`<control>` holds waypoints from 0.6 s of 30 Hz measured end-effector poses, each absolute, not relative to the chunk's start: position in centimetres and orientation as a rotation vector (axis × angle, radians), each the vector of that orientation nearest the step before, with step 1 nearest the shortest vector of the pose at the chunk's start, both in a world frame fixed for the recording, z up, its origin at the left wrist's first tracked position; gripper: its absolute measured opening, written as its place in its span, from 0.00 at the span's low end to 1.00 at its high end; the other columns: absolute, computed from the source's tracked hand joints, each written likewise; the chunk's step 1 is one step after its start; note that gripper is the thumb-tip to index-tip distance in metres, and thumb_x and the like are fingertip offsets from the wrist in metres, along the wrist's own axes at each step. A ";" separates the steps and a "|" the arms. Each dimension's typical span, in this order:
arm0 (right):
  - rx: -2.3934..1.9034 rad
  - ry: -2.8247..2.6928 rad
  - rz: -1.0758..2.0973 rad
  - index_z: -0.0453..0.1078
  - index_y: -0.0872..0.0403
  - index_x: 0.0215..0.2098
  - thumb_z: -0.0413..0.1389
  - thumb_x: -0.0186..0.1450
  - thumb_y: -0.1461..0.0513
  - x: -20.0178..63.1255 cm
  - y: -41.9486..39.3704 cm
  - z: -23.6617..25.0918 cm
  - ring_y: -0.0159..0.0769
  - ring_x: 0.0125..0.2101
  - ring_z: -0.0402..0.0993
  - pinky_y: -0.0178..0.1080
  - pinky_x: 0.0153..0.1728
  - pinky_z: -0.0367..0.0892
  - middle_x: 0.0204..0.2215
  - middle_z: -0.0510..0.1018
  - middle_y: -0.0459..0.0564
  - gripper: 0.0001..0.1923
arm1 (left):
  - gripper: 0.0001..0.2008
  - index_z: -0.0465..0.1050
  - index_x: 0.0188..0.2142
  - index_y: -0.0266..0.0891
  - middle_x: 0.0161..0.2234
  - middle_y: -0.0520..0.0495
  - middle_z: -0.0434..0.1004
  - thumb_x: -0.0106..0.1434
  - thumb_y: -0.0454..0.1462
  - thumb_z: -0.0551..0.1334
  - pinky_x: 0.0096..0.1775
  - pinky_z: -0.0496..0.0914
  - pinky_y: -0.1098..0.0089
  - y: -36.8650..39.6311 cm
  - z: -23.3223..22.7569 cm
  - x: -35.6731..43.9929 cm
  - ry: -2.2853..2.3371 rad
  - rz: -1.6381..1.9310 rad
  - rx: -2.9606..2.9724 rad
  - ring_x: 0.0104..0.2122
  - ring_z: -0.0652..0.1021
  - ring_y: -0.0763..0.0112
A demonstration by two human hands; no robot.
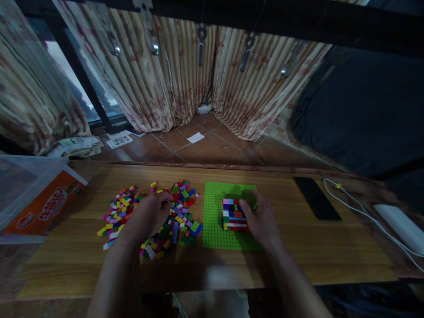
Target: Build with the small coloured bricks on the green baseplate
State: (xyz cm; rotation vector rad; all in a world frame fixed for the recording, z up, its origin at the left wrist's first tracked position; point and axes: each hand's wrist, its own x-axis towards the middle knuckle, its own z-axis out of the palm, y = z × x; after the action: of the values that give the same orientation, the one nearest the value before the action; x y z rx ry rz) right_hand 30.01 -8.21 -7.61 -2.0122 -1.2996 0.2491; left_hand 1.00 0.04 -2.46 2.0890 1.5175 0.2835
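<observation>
A green baseplate (213,221) lies on the wooden table (298,251), with a multicoloured block of stacked bricks (233,214) built on it. My right hand (261,218) rests against the right side of that block, fingers curled around it. To the left, a loose pile of small coloured bricks (122,210) spreads over the table. My left hand (150,214) is down in the pile, fingers curled over bricks near its middle; whether it pinches one is hidden.
A black phone (316,198) lies at the right, beside a white cable (361,212) and a white device (402,226). A clear plastic box with an orange package (44,207) stands at the left. Curtains and tiled floor lie beyond the table.
</observation>
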 end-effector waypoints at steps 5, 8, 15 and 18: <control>-2.103 -1.319 0.251 0.65 0.59 0.57 0.52 0.62 0.45 29.6 -8.0 -7.8 0.54 0.53 0.65 0.55 0.54 0.61 0.52 0.71 0.64 0.33 | 0.13 0.76 0.34 0.41 0.31 0.46 0.79 0.61 0.39 0.52 0.39 0.68 0.68 0.1 -2.6 0.9 1.529 0.305 2.093 0.33 0.77 0.63; -2.123 -1.339 0.269 0.65 0.60 0.57 0.51 0.62 0.46 29.6 -8.0 -7.9 0.54 0.53 0.65 0.55 0.54 0.61 0.52 0.71 0.65 0.33 | 0.13 0.75 0.33 0.41 0.31 0.46 0.79 0.61 0.39 0.52 0.39 0.67 0.68 0.1 -2.7 0.9 1.530 0.302 2.080 0.34 0.77 0.63; -2.117 -1.385 0.266 0.66 0.59 0.56 0.48 0.64 0.47 29.1 -8.0 -7.9 0.54 0.52 0.66 0.56 0.52 0.61 0.51 0.73 0.64 0.30 | 0.14 0.76 0.35 0.40 0.31 0.45 0.79 0.61 0.38 0.52 0.38 0.67 0.68 -0.2 -1.9 1.4 1.554 0.292 2.039 0.34 0.78 0.62; -2.114 -1.390 0.235 0.65 0.58 0.57 0.48 0.65 0.47 28.8 -8.1 -8.0 0.54 0.52 0.66 0.57 0.52 0.61 0.50 0.73 0.64 0.30 | 0.14 0.77 0.36 0.39 0.31 0.45 0.80 0.61 0.38 0.52 0.36 0.67 0.68 -0.2 -1.9 1.4 1.547 0.307 2.038 0.32 0.78 0.62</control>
State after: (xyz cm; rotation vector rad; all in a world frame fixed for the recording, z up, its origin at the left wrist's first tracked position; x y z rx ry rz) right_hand 28.83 -8.08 -8.03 -2.1145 -1.3904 0.2349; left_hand 1.42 -0.24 -1.93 2.0376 1.5470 0.3065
